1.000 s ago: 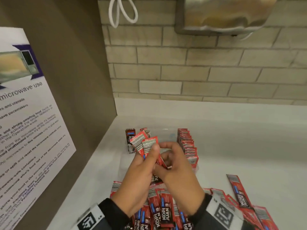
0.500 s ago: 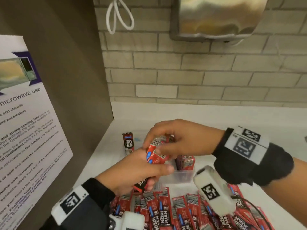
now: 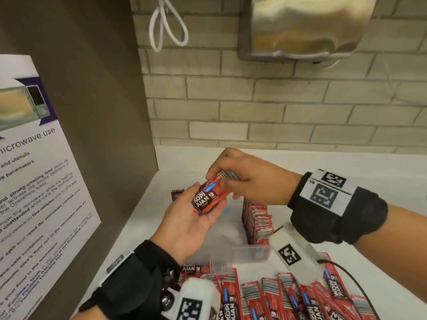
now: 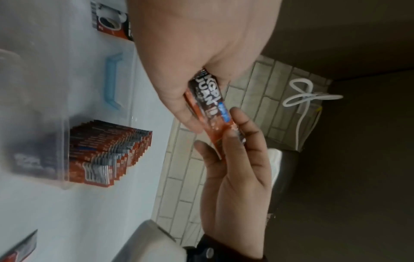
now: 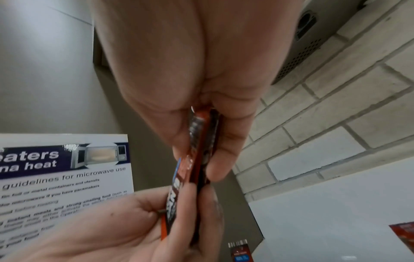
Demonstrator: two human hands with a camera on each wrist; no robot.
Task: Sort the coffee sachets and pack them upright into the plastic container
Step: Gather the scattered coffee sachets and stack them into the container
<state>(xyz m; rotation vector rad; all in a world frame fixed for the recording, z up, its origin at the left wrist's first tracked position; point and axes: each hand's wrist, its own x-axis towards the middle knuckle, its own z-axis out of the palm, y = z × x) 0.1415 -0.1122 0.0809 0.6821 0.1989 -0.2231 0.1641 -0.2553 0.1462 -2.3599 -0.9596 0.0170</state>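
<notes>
A small bundle of red Kopi Juan sachets (image 3: 213, 189) hangs above the clear plastic container (image 3: 245, 252). My left hand (image 3: 208, 204) lies palm up under the bundle's lower end, with thumb and fingers curled round it. From the right, my right hand (image 3: 223, 182) pinches the upper, barcode end. The wrist views show the same bundle (image 4: 210, 106) (image 5: 197, 159) held between both hands. A row of sachets (image 3: 256, 220) stands upright along the container's right side (image 4: 107, 154). Its left part holds none that I can see.
Several loose sachets (image 3: 277, 296) lie on the white counter in front of the container. One sachet (image 3: 176, 195) stands at the back left. A brown side panel with a microwave poster (image 3: 34, 181) is close on the left. Behind is a brick wall with a metal dispenser (image 3: 305, 26).
My right hand has come round to reach in from the right and now pinches the bundle's top end. My left hand has turned palm up, so the bundle shows its printed face.
</notes>
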